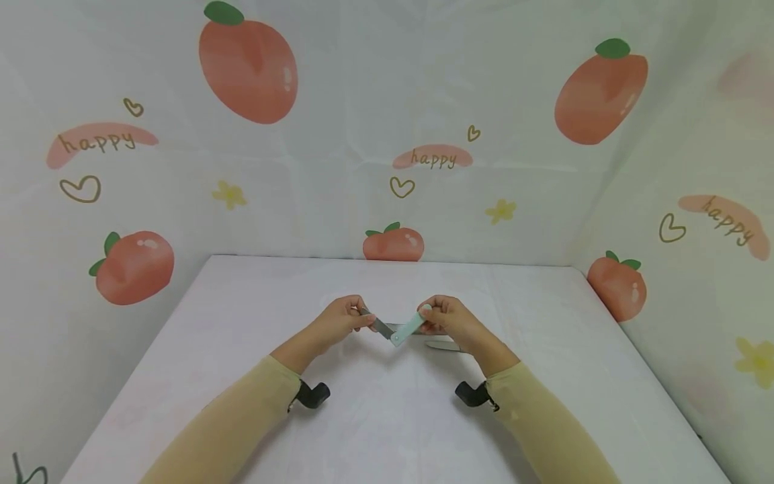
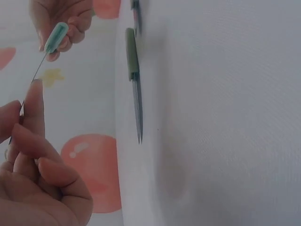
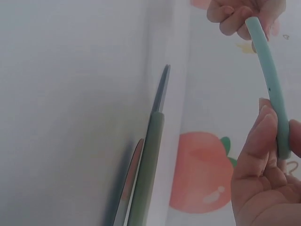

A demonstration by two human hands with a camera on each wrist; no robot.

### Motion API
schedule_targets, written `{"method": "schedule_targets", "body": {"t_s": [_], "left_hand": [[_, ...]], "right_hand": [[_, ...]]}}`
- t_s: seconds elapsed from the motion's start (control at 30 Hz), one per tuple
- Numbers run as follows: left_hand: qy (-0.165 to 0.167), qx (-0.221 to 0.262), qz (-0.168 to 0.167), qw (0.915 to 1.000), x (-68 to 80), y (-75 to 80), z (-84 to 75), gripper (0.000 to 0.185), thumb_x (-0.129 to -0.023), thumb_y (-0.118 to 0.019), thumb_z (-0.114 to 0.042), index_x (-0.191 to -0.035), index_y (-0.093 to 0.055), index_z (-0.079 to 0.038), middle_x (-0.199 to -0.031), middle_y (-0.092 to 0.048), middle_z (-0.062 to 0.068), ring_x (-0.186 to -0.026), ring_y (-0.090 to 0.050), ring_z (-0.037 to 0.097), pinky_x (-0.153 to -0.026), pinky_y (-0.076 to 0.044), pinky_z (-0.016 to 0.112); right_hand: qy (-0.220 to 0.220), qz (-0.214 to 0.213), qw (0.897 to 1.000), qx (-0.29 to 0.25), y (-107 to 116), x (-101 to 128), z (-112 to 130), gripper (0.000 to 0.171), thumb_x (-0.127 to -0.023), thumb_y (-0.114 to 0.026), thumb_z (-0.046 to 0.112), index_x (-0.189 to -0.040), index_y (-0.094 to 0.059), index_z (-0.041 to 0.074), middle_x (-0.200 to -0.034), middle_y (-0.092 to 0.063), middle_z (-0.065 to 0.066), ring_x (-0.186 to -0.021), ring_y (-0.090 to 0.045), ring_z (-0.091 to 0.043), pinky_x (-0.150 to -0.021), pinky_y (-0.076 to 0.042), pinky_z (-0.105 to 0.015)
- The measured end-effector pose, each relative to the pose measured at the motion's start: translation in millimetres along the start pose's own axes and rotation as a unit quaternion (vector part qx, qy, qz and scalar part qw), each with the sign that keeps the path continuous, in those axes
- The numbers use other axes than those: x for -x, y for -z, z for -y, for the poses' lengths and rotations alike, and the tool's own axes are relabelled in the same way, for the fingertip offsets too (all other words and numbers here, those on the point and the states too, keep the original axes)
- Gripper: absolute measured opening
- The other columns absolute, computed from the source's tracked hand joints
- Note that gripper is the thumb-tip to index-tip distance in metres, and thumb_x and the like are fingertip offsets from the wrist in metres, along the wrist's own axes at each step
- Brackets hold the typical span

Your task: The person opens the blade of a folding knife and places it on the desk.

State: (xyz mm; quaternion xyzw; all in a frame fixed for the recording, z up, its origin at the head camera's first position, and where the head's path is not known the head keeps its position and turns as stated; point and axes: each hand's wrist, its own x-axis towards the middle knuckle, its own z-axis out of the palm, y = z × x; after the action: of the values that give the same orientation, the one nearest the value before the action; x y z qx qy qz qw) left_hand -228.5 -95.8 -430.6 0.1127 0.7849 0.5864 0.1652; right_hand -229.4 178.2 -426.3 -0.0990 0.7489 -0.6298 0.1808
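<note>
A folding knife (image 1: 408, 327) with a mint handle and a thin grey blade is held up between both hands, opened at an angle. My left hand (image 1: 340, 317) pinches the blade near its free end; in the left wrist view the thumb and fingers of that left hand (image 2: 35, 160) lie on either side of it. My right hand (image 1: 457, 324) grips the mint handle (image 3: 270, 80) at its end between thumb and fingers. Below the hands lies a green-handled pointed tool (image 2: 133, 56) with a slim metal blade. Nearer the person is a second blade (image 1: 443, 345), its rear end behind the right hand.
The white table (image 1: 375, 417) stretches under both arms, with a printed cloth (image 1: 338, 168) hanging behind it and at the sides. Black wrist mounts (image 1: 314, 394) stick out inward from both yellow sleeves (image 1: 242, 410).
</note>
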Motion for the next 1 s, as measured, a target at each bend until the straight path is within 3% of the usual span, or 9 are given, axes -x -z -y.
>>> {"method": "schedule_targets", "body": {"t_s": [0.27,0.47,0.73,1.0], "left_hand": [[0.000,0.032,-0.067,0.9972,-1.6,-5.7,-0.5,0.022,-0.096,-0.068,-0.014,-0.084,-0.050,-0.008,-0.086,-0.075,0.006,-0.068,-0.041,0.014,-0.064,-0.031,0.030],[-0.007,0.091,-0.129,0.9875,-2.5,-13.6,-1.5,0.023,-0.097,-0.067,-0.013,-0.085,-0.048,-0.007,-0.086,-0.075,0.005,-0.063,-0.033,0.013,-0.060,-0.026,0.029],[-0.011,0.148,-0.207,0.9670,-8.7,-26.0,-0.1,0.026,-0.095,-0.069,-0.010,-0.081,-0.047,-0.009,-0.080,-0.075,0.002,-0.059,-0.031,0.010,-0.055,-0.024,0.025],[0.004,0.214,-0.266,0.9397,-9.9,-39.6,-3.1,0.025,-0.096,-0.068,-0.014,-0.083,-0.047,-0.012,-0.087,-0.077,0.003,-0.071,-0.041,0.009,-0.064,-0.029,0.026]], "right_hand": [[0.018,-0.057,0.998,-0.022,-3,1,1,0.022,-0.105,-0.053,0.010,-0.111,-0.055,-0.010,-0.085,-0.065,-0.003,-0.077,-0.062,-0.013,-0.078,-0.053,-0.029],[0.015,-0.123,0.989,-0.075,-8,-2,-2,0.021,-0.105,-0.052,0.010,-0.114,-0.054,-0.009,-0.087,-0.064,-0.003,-0.079,-0.062,-0.012,-0.078,-0.052,-0.024],[0.026,-0.190,0.968,-0.162,-21,-4,0,0.021,-0.105,-0.050,0.008,-0.118,-0.050,-0.010,-0.089,-0.061,-0.004,-0.077,-0.061,-0.010,-0.075,-0.051,-0.020],[0.033,-0.246,0.934,-0.256,-32,-8,1,0.015,-0.105,-0.050,0.006,-0.113,-0.052,-0.007,-0.088,-0.060,-0.004,-0.074,-0.062,-0.008,-0.072,-0.051,-0.017]]}}
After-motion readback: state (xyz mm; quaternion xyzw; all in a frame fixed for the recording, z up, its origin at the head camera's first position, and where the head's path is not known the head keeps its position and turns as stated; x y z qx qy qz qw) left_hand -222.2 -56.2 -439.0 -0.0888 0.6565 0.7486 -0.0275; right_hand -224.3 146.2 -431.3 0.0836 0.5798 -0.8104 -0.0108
